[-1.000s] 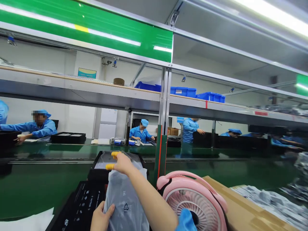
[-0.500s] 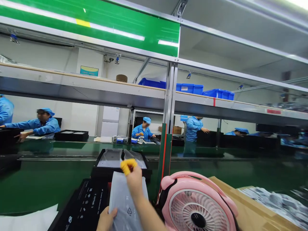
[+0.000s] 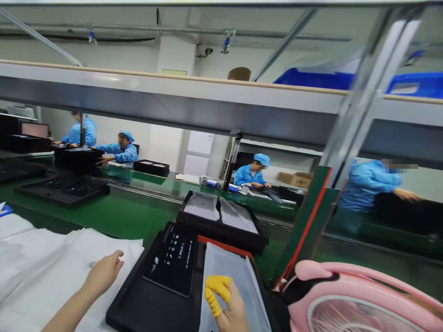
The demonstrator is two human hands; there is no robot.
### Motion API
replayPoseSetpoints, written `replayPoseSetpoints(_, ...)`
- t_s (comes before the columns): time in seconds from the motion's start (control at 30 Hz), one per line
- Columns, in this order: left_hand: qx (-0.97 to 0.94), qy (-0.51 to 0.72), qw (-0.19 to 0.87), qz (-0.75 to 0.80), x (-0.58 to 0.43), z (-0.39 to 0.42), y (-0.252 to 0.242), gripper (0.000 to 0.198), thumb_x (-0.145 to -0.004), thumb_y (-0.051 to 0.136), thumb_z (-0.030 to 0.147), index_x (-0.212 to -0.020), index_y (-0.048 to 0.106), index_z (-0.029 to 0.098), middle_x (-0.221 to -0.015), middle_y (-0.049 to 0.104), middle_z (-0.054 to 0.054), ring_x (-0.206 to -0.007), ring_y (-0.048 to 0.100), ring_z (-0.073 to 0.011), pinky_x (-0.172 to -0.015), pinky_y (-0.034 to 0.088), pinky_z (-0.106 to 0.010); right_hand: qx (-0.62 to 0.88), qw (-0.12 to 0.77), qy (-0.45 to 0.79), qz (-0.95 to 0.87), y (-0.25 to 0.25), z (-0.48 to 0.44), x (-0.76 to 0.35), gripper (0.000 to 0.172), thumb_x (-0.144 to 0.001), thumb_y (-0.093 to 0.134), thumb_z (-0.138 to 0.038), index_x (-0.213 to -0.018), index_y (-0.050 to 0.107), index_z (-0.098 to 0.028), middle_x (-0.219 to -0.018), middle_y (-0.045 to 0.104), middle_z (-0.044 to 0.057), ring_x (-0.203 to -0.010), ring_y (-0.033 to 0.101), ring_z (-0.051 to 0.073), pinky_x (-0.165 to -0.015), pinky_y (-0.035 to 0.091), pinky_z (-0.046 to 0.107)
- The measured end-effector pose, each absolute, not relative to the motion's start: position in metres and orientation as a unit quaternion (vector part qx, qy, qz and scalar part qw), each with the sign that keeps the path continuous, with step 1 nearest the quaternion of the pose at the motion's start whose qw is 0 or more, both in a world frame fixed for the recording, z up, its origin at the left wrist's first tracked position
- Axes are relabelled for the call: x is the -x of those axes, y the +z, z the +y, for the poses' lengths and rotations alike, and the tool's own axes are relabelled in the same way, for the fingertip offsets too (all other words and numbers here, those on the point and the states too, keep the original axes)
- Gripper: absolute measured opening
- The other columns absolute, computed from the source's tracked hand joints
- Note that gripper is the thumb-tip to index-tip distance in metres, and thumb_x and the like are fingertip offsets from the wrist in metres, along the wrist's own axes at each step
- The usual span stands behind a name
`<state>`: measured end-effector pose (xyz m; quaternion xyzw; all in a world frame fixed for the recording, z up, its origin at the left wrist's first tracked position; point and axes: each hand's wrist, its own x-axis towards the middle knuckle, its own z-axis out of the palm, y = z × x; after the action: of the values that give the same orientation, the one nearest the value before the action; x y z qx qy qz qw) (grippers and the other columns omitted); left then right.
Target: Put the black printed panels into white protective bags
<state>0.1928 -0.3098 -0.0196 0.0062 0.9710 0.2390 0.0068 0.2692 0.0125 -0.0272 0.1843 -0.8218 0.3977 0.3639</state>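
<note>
Lighting is bright and even, with only soft shadows. The glossy green conveyor belt (image 3: 124, 214) carries pale glare and reflections. Motion blur smears the slanted grey metal upright post (image 3: 360, 106) and the pink plastic desk fan (image 3: 360, 299). Straight shelf rails bow towards the frame edges; the far background is soft.

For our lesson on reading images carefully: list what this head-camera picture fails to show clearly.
- Pink fan: lower part cut off by the bottom edge.
- Right hand: wrist cut off by the bottom edge; fingertips hidden under yellow finger cots.
- Black box: white print too small to read.
- Blue bins: motion-blurred, partly behind the metal post.
- Co-workers' faces: blurred.
</note>
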Motion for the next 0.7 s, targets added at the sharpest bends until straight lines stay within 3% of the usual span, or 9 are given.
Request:
replayPoseSetpoints(0.1,-0.032,0.242,0.018,0.970,-0.183,-0.332,-0.043,0.028,-0.086,0.029,0.024,-0.093,0.055,0.016,-0.094,0.067,-0.008,-0.088,0.062,-0.0194,-0.078,0.043,-0.030,-0.241,0.302,0.277,-0.880,-0.006,-0.003,-0.231,0.016,-0.081,0.056,-0.027,-0.092,0.066,-0.022,-0.092,0.065,0.005,-0.087,0.060,0.016,-0.081,0.051,0.031)
replayPoseSetpoints(0.17,-0.054,0.229,0.006,0.972,-0.181,-0.330,-0.056,0.027,-0.088,0.028,0.027,-0.090,0.053,0.017,-0.095,0.064,-0.007,-0.088,0.060,-0.0174,-0.080,0.041,-0.028,-0.209,0.217,0.204,-0.932,0.013,-0.017,-0.203,0.026,-0.080,0.058,-0.026,-0.104,0.063,-0.019,-0.106,0.062,0.007,-0.101,0.056,0.018,-0.094,0.046,0.035)
replayPoseSetpoints(0.27,-0.038,0.164,-0.008,0.986,-0.176,-0.325,-0.064,0.031,-0.089,0.026,0.030,-0.093,0.052,0.014,-0.093,0.063,-0.011,-0.087,0.060,-0.0228,-0.078,0.040,-0.035,-0.134,0.111,0.116,-0.978,0.033,-0.033,-0.157,0.042,-0.079,0.059,-0.024,-0.120,0.055,-0.017,-0.123,0.053,0.008,-0.117,0.045,0.021,-0.105,0.036,0.034)
replayPoseSetpoints(0.37,-0.005,0.135,-0.006,0.991,-0.165,-0.323,-0.070,0.037,-0.089,0.017,0.018,-0.097,0.053,0.011,-0.097,0.062,-0.015,-0.092,0.059,-0.0263,-0.081,0.039,-0.039,-0.090,0.081,0.084,-0.989,0.037,-0.040,-0.110,0.048,-0.080,0.057,-0.025,-0.125,0.051,-0.010,-0.129,0.048,0.012,-0.122,0.040,0.026,-0.106,0.034,0.035)
replayPoseSetpoints(0.47,-0.007,0.187,0.008,0.982,-0.155,-0.321,-0.079,0.043,-0.088,0.012,0.012,-0.104,0.051,0.014,-0.110,0.057,-0.014,-0.101,0.057,-0.0211,-0.085,0.039,-0.034,-0.057,0.045,0.055,-0.996,0.028,-0.043,-0.073,0.047,-0.083,0.053,-0.026,-0.126,0.050,-0.006,-0.128,0.048,0.015,-0.120,0.042,0.029,-0.102,0.036,0.036)
replayPoseSetpoints(0.6,-0.060,0.230,0.041,0.970,-0.149,-0.316,-0.082,0.027,-0.086,0.030,0.025,-0.100,0.052,0.016,-0.107,0.055,-0.012,-0.095,0.058,-0.0204,-0.081,0.042,-0.033,-0.034,-0.015,0.024,-0.999,0.015,-0.043,-0.040,0.039,-0.086,0.046,-0.028,-0.117,0.057,-0.007,-0.116,0.057,0.017,-0.109,0.052,0.030,-0.094,0.040,0.040)
replayPoseSetpoints(0.7,-0.030,0.211,0.074,0.974,-0.147,-0.314,-0.081,0.027,-0.086,0.030,0.023,-0.098,0.053,0.014,-0.105,0.056,-0.012,-0.093,0.059,-0.0212,-0.080,0.043,-0.034,-0.032,-0.063,0.021,-0.997,0.007,-0.043,-0.019,0.034,-0.087,0.044,-0.026,-0.113,0.058,-0.010,-0.110,0.060,0.015,-0.102,0.057,0.025,-0.091,0.042,0.041)
